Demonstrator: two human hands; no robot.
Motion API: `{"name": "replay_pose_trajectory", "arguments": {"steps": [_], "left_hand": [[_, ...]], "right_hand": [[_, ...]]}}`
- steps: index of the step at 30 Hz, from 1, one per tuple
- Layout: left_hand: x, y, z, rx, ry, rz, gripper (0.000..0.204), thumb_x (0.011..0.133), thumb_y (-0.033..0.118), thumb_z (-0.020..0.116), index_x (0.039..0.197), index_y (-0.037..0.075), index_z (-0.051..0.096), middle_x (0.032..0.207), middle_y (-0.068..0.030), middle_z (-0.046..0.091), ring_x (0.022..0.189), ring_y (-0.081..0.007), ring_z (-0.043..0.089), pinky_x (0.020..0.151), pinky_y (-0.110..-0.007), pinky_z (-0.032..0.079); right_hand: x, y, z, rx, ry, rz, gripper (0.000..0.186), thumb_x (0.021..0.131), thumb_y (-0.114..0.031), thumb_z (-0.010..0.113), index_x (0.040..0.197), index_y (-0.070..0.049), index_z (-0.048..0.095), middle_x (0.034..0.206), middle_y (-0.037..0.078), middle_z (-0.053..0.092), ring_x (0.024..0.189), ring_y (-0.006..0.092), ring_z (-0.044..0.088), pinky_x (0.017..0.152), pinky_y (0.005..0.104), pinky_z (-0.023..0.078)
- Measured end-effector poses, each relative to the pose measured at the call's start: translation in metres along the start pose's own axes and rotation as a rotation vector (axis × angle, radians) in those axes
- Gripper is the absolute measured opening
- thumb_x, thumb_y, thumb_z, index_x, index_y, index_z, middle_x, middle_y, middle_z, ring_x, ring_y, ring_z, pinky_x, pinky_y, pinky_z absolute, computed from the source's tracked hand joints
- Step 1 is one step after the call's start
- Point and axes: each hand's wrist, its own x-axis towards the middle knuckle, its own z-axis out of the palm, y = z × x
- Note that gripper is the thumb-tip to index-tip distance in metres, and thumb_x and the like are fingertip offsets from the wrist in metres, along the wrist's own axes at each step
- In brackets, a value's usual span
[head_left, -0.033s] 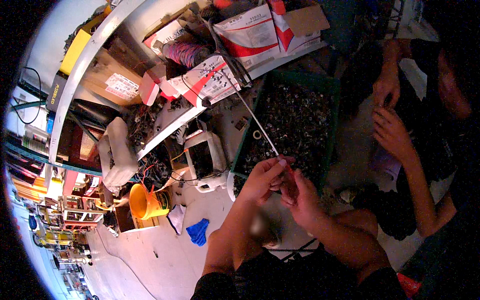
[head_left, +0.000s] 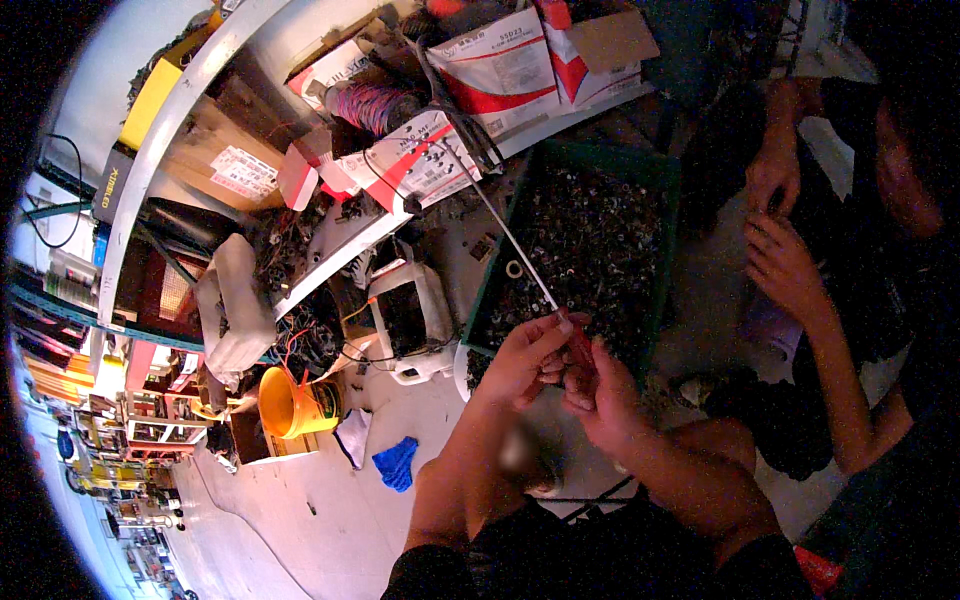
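Observation:
A long screwdriver (head_left: 515, 246), with a thin straight shaft and a red handle, slants up and left from my hands. My left hand (head_left: 522, 362) is closed around its upper handle end, with the thumb by the base of the shaft. Lower on the handle, my right hand (head_left: 605, 398) is closed with fingers bent. The shaft passes above a green bin (head_left: 488, 296) holding many small dark and silvery metal parts (head_left: 600, 235). Its tip appears in front of a white and red box (head_left: 430, 165), where several small dark bits show; whether they touch the tip I cannot tell.
At right sits another person, whose hands (head_left: 783, 262) are close together. A cut-open white plastic container (head_left: 437, 300), a yellow bucket (head_left: 285, 405) and a blue cloth (head_left: 397, 464) are on the floor. A cluttered shelf (head_left: 345, 255) stands ahead and left.
The fingers of my right hand have shifted slightly on the handle, and more of its red surface shows. The shaft and my left hand are almost unmoved.

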Motion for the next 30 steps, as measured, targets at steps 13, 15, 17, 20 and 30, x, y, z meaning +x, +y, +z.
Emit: {"name": "replay_pose_trajectory", "arguments": {"steps": [13, 15, 17, 20, 30], "left_hand": [[0.007, -0.010, 0.016, 0.159, 0.214, 0.110, 0.015, 0.092, 0.023, 0.061, 0.092, 0.008, 0.058, 0.068, 0.0032, 0.056, 0.051, -0.0034, 0.044, 0.043, -0.020, 0.028], [0.004, -0.004, 0.008, 0.088, 0.098, 0.062, 0.019, 0.094, 0.026, 0.057, 0.095, 0.007, 0.058, 0.068, 0.0027, 0.056, 0.050, -0.0038, 0.043, 0.043, -0.020, 0.028], [0.003, -0.003, -0.002, 0.028, 0.015, 0.035, 0.023, 0.095, 0.029, 0.053, 0.097, 0.006, 0.058, 0.067, 0.0023, 0.055, 0.049, -0.0041, 0.041, 0.042, -0.020, 0.027], [0.003, -0.002, -0.008, -0.022, -0.042, 0.017, 0.025, 0.096, 0.030, 0.051, 0.099, 0.005, 0.058, 0.066, 0.0024, 0.055, 0.048, -0.0041, 0.039, 0.042, -0.020, 0.026], [0.012, -0.014, 0.002, 0.114, 0.206, 0.138, 0.018, 0.091, 0.024, 0.062, 0.079, 0.010, 0.060, 0.064, 0.0063, 0.053, 0.051, -0.0018, 0.038, 0.043, -0.019, 0.026]], "right_hand": [[0.010, 0.012, 0.002, -0.256, 0.184, -0.268, 0.028, 0.098, -0.036, 0.044, 0.088, -0.011, 0.052, 0.066, -0.003, 0.046, 0.053, 0.0087, 0.039, 0.050, 0.0259, 0.032], [0.009, 0.010, -0.002, -0.210, 0.115, -0.223, 0.029, 0.098, -0.037, 0.044, 0.088, -0.011, 0.053, 0.064, -0.002, 0.046, 0.052, 0.0089, 0.038, 0.049, 0.0257, 0.032], [0.002, -0.001, -0.001, -0.120, 0.013, -0.068, 0.030, 0.098, -0.038, 0.043, 0.088, -0.012, 0.054, 0.063, -0.002, 0.045, 0.050, 0.0088, 0.037, 0.047, 0.0253, 0.030], [0.001, -0.004, -0.011, 0.001, -0.167, 0.049, 0.033, 0.098, -0.041, 0.042, 0.088, -0.012, 0.055, 0.061, -0.002, 0.046, 0.047, 0.0085, 0.034, 0.045, 0.0248, 0.027], [0.008, 0.007, 0.001, -0.326, 0.167, -0.293, 0.023, 0.096, -0.033, 0.049, 0.095, -0.010, 0.050, 0.070, -0.001, 0.047, 0.054, 0.0068, 0.037, 0.046, 0.0241, 0.029]]}}
